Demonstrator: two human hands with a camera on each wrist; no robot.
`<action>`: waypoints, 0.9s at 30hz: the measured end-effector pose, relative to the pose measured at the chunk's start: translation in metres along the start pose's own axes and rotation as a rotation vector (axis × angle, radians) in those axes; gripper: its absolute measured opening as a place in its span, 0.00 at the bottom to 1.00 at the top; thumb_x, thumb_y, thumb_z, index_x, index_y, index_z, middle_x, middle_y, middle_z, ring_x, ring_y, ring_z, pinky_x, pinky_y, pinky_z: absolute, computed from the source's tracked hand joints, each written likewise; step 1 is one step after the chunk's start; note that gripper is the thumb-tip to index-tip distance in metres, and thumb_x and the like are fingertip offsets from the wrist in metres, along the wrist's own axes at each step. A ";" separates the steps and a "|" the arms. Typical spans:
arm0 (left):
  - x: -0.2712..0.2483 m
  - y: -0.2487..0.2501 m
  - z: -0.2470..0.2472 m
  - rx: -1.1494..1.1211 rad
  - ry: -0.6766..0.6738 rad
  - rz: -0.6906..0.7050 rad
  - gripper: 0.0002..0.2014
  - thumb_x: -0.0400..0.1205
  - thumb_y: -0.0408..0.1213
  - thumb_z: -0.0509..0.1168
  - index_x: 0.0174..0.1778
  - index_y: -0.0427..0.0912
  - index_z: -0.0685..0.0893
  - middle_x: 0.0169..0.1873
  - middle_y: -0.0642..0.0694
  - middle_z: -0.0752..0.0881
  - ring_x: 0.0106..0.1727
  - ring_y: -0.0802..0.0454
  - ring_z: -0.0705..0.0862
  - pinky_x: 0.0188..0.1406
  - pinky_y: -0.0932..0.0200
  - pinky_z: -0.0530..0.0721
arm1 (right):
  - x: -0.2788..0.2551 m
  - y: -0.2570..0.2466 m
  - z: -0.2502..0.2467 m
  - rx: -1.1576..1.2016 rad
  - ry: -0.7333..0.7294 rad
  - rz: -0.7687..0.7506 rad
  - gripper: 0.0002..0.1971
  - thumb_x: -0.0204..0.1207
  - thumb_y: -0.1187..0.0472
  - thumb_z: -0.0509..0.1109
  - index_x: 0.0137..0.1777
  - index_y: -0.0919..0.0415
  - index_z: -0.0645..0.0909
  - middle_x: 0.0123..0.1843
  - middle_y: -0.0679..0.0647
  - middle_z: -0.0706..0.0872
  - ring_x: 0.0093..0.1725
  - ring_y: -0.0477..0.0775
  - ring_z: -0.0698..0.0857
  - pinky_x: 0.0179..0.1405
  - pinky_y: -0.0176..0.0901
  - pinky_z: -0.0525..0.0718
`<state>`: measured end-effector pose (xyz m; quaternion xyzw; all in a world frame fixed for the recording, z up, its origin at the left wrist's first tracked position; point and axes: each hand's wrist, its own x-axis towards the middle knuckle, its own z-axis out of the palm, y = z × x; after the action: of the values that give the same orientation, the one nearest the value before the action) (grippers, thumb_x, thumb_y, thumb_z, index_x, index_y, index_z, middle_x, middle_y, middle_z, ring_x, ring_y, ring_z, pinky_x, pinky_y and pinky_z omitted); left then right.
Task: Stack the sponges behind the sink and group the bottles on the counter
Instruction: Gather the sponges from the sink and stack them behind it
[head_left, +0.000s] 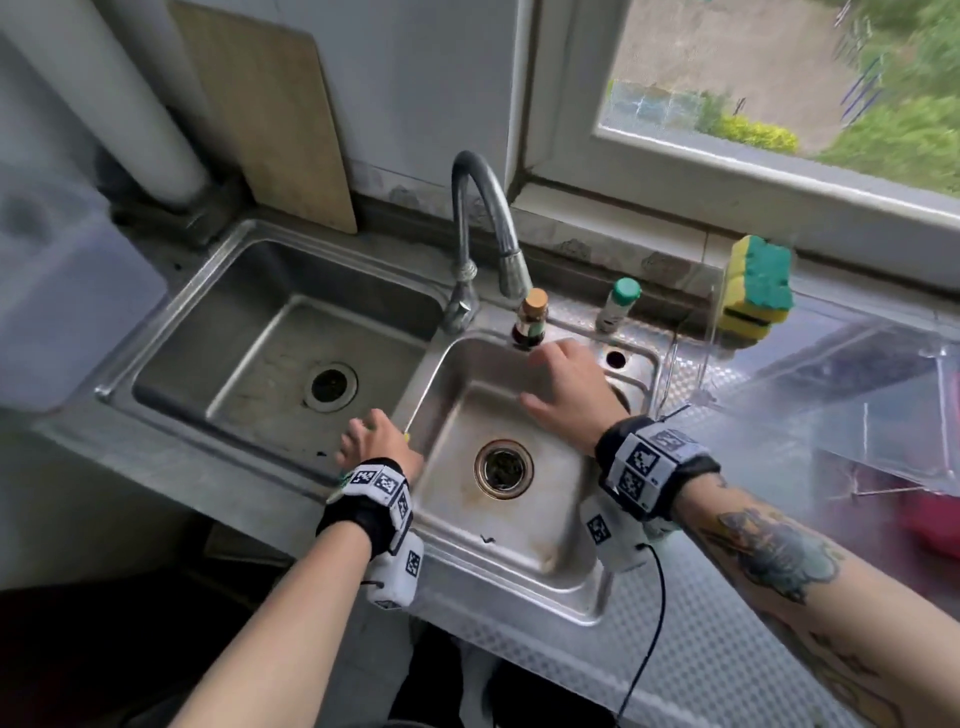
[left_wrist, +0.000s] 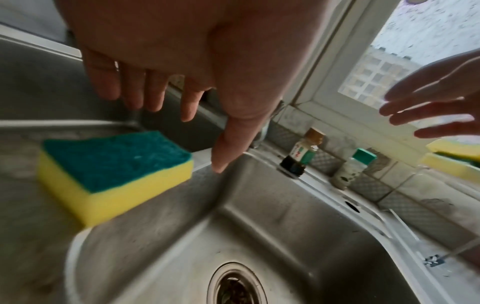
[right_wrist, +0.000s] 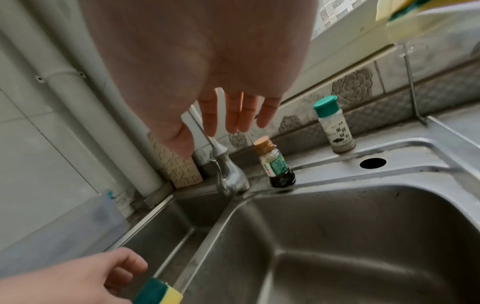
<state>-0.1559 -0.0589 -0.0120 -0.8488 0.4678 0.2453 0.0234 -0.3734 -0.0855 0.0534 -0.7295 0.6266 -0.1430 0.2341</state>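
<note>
A yellow sponge with a green scrub top (left_wrist: 114, 174) lies on the sink's front rim by the divider. My left hand (head_left: 371, 441) hovers just above it with straight fingers (left_wrist: 189, 111), holding nothing; in the head view it hides nearly all of the sponge. Two more sponges (head_left: 756, 291) sit stacked on a clear rack at the back right. A dark sauce bottle with a tan cap (head_left: 531, 319) and a white shaker with a green cap (head_left: 618, 306) stand apart on the ledge behind the right basin. My right hand (head_left: 558, 384) is spread open over that basin, just short of the dark bottle (right_wrist: 276, 164).
The double steel sink (head_left: 582, 597) has a curved faucet (head_left: 483, 218) between its basins. A wooden cutting board (head_left: 270, 119) leans on the back wall. The clear plastic rack (head_left: 831, 374) covers the right counter under the window sill.
</note>
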 end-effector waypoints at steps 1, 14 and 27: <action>0.004 -0.005 0.003 0.007 -0.017 -0.013 0.31 0.71 0.39 0.73 0.68 0.41 0.69 0.71 0.35 0.71 0.73 0.35 0.69 0.72 0.43 0.65 | 0.000 -0.002 0.005 0.010 -0.018 0.020 0.22 0.71 0.54 0.73 0.63 0.58 0.74 0.60 0.58 0.76 0.57 0.55 0.72 0.54 0.44 0.73; 0.021 -0.031 0.015 -0.014 -0.016 0.003 0.36 0.68 0.41 0.77 0.69 0.42 0.67 0.67 0.34 0.77 0.70 0.34 0.74 0.69 0.41 0.69 | -0.012 -0.014 0.053 -0.016 -0.143 0.120 0.23 0.69 0.55 0.72 0.62 0.61 0.73 0.62 0.60 0.74 0.61 0.62 0.71 0.60 0.57 0.74; -0.041 0.087 -0.017 -0.314 -0.139 0.395 0.46 0.68 0.43 0.73 0.79 0.46 0.57 0.72 0.39 0.75 0.74 0.38 0.72 0.74 0.46 0.68 | -0.019 -0.003 0.029 -0.103 -0.119 -0.057 0.62 0.52 0.40 0.81 0.80 0.62 0.51 0.77 0.61 0.62 0.74 0.61 0.61 0.74 0.57 0.65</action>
<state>-0.2372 -0.0800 0.0369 -0.7154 0.5778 0.3725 -0.1247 -0.3591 -0.0621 0.0319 -0.7653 0.5971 -0.0736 0.2289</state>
